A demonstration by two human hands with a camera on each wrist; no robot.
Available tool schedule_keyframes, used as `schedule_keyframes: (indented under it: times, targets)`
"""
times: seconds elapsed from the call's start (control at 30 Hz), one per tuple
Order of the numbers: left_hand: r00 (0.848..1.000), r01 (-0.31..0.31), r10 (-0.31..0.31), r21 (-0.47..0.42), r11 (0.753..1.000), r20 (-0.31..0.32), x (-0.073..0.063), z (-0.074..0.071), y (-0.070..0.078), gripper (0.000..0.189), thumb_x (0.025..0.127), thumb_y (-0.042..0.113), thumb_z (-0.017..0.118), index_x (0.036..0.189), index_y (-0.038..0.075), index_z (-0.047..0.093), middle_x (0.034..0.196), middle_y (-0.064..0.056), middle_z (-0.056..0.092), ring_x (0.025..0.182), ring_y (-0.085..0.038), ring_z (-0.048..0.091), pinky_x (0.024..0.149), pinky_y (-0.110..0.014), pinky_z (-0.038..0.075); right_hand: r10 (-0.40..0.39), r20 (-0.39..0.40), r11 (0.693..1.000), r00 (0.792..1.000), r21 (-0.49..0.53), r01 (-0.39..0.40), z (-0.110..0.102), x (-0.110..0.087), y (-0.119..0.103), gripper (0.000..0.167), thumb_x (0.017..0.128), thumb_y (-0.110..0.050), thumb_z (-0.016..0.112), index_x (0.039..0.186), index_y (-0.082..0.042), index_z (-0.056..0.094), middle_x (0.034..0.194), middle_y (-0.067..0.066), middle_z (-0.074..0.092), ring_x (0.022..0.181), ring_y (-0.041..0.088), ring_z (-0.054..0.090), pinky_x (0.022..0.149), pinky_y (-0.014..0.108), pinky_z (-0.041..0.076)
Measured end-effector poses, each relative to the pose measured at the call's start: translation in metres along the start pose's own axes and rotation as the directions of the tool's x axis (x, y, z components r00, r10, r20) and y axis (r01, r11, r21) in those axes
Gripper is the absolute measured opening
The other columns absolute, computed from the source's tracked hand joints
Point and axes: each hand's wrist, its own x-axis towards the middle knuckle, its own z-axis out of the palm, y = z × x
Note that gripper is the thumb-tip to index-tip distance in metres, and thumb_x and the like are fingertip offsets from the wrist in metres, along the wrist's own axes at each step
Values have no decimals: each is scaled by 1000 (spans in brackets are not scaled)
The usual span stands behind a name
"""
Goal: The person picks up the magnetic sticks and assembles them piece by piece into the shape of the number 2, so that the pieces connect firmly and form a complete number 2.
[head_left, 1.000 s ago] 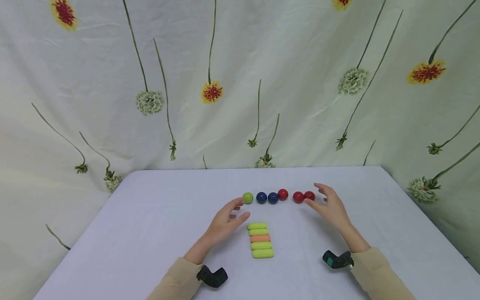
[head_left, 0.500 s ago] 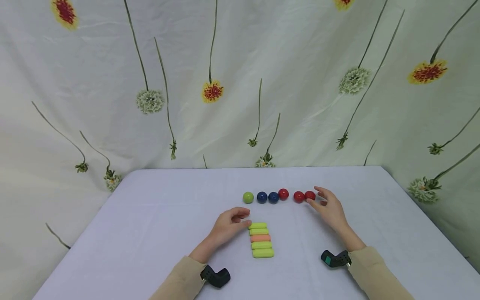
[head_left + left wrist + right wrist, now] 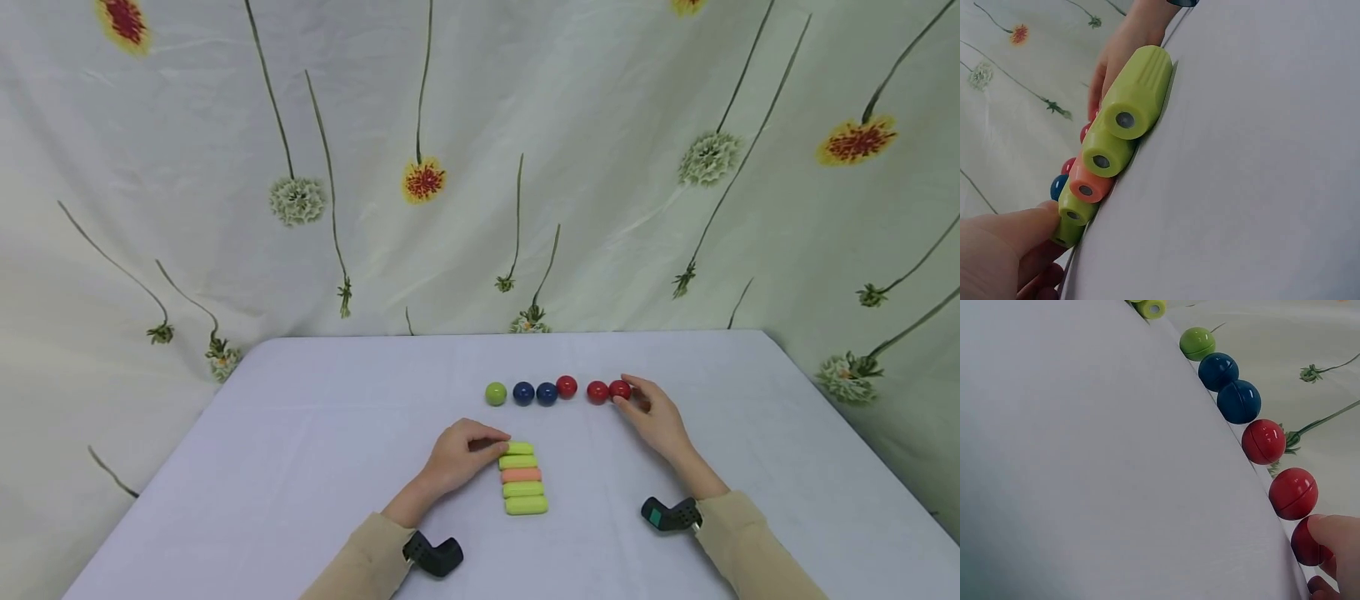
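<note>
My left hand (image 3: 463,454) pinches the left end of the farthest yellow-green stick (image 3: 520,448) between thumb and fingers. That stick heads a column of short plastic sticks, with an orange stick (image 3: 521,475) in the middle and other yellow-green ones nearer me. Round grey inserts show in their ends in the left wrist view. At the right end of a row of balls, my right hand (image 3: 658,421) holds a glossy red ball (image 3: 619,390), its thumb on the near side (image 3: 1311,542). Fingers hide part of that ball. Both held things still lie on the table.
Left of the held ball lie two more red balls (image 3: 597,392), two dark blue balls (image 3: 523,393) and a green ball (image 3: 496,393). A white cloth covers the table (image 3: 337,417). Behind it hangs a flowered curtain (image 3: 465,267).
My left hand has come from beside the green ball down to the farthest stick and pinched it. My right hand has closed its fingers on the rightmost red ball.
</note>
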Motion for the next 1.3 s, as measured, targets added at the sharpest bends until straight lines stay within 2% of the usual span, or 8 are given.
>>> schedule_keyframes:
  times: [0.1, 0.3, 0.53, 0.8, 1.0, 1.17, 1.3]
  targets:
    - [999, -21, 23, 48, 999, -34, 0, 1, -1, 18, 87, 27, 67, 100, 17, 75, 93, 11, 66, 88, -8, 56, 75, -27, 45, -11, -9, 1000, 1000, -2, 11, 1, 0, 0, 44, 91, -15, 62, 130, 2, 50, 126, 27, 51, 114, 38, 49, 92, 50, 43]
    - [994, -65, 71, 76, 995, -77, 0, 1, -1, 16, 86, 24, 69, 98, 16, 75, 93, 9, 68, 85, -7, 58, 73, -26, 46, -22, -25, 1000, 999, -17, 21, 2, 0, 1, 42, 92, -14, 59, 129, 3, 49, 124, 27, 53, 114, 39, 50, 91, 51, 43]
    - [987, -98, 106, 75, 992, -121, -1, 0, -1, 14, 85, 21, 70, 97, 13, 74, 92, 7, 69, 80, -5, 59, 70, -24, 48, 40, -45, 999, 998, -3, -40, 2, -3, 0, 44, 93, -18, 59, 131, 2, 47, 125, 26, 52, 109, 37, 51, 91, 49, 44]
    - [981, -110, 126, 110, 988, -147, 2, 0, 0, 13, 86, 19, 70, 96, 12, 73, 89, 6, 68, 77, -4, 58, 68, -23, 49, 75, -79, 997, 994, 16, -74, -1, -6, -1, 50, 97, -28, 52, 134, 4, 44, 116, 25, 54, 99, 33, 50, 86, 45, 44]
    - [982, -109, 115, 49, 993, -151, 7, 1, 4, 14, 86, 17, 69, 98, 10, 72, 92, 3, 68, 82, -7, 61, 71, -24, 51, 91, -96, 996, 991, 33, -88, -2, -8, -2, 51, 98, -33, 48, 129, 7, 48, 117, 25, 54, 102, 33, 51, 87, 46, 44]
    - [985, -83, 82, -4, 997, -150, 12, 2, 13, 16, 87, 19, 68, 100, 10, 71, 92, 3, 68, 83, -8, 61, 73, -24, 51, 120, -141, 992, 983, 62, -113, -2, -9, -2, 54, 97, -40, 47, 119, 9, 53, 106, 23, 60, 92, 29, 57, 74, 32, 47]
    - [988, -73, 66, -48, 996, -139, 16, 2, 22, 16, 89, 18, 66, 100, 8, 71, 92, 2, 67, 82, -9, 60, 72, -24, 50, 136, -159, 988, 978, 100, -121, -1, -9, -2, 54, 96, -44, 48, 116, 6, 54, 95, 19, 64, 79, 24, 59, 62, 22, 45]
